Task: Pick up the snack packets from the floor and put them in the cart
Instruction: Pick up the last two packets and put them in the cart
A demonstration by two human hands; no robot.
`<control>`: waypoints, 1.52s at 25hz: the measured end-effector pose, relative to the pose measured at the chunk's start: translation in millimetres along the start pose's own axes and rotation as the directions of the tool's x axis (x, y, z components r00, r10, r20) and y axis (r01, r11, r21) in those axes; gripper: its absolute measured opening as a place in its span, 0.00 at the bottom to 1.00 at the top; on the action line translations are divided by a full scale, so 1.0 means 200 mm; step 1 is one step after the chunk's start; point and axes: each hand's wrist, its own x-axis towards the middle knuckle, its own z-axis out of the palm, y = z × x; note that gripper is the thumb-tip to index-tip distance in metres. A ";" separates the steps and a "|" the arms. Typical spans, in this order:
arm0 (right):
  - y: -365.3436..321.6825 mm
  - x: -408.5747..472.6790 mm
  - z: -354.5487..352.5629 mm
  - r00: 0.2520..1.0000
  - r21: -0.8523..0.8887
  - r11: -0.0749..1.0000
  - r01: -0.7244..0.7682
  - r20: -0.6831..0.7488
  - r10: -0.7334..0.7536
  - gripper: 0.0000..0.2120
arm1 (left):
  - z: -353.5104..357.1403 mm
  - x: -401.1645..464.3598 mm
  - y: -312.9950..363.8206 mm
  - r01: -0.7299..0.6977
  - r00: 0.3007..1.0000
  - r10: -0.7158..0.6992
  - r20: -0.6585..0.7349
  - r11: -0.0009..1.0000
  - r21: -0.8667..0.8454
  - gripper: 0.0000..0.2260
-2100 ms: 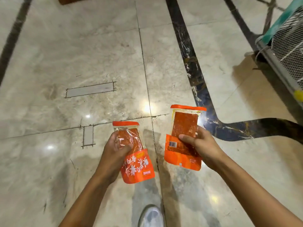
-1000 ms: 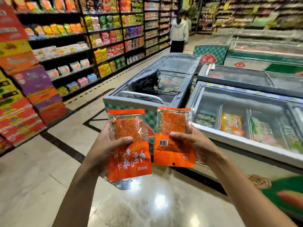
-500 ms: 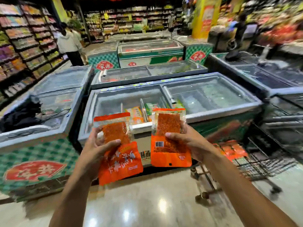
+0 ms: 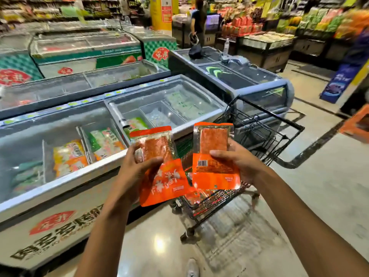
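Both packets have travelled from over the chest freezer [image 4: 83, 176] to just above the cart [image 4: 265, 136], which now sits directly behind them. Orange packets (at least one, blurred) already lie in the cart's basket, so the pick-up looks done and only the drop remains. Left hand [image 4: 135, 170] grips the left snack packet [image 4: 161, 168], thumb across its front, tilted toward the freezer. Right hand [image 4: 237, 160] holds the right snack packet [image 4: 214, 156] upright over the cart's near edge, fingers curled behind, thumb on front.
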 end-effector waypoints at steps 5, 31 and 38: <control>-0.10 0.60 -0.54 0.995 0.023 0.997 -0.076 -0.057 0.077 0.37 | 0.42 0.71 -0.22 0.053 0.998 -0.052 0.044 0.998 -0.023 0.23; 1.74 2.64 -2.33 0.750 -0.448 0.621 -0.643 -0.206 0.628 0.17 | 1.23 2.23 -2.94 0.736 0.583 -0.641 -0.498 0.677 -0.009 0.27; 2.36 2.67 -2.39 0.679 -0.717 0.387 -0.580 -0.163 0.716 0.17 | 1.22 2.21 -3.17 0.776 0.563 -0.515 -0.646 0.598 0.199 0.18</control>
